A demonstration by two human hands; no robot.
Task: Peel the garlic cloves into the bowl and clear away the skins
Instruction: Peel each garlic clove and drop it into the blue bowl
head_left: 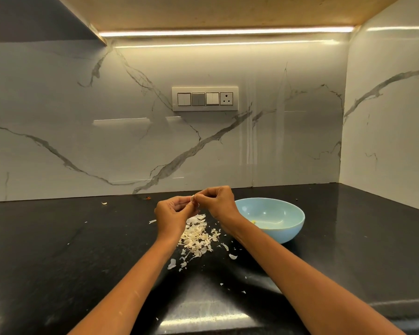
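Both hands meet above the black countertop (58, 250). My left hand (172, 211) and my right hand (215, 200) pinch a small pale garlic clove (193, 197) between their fingertips, with a curl of skin hanging from it. Below them lies a pile of white garlic skins (196, 234), with loose flakes scattered around. A light blue bowl (288, 213) sits just right of my right wrist; a few yellowish peeled cloves (254, 222) show inside it, partly hidden by my forearm.
A marble backsplash runs behind the counter, with a switch panel (205, 99) on it. A side wall closes the right end. A stray skin flake (104, 203) lies far left near the backsplash. The counter's front edge is at the bottom.
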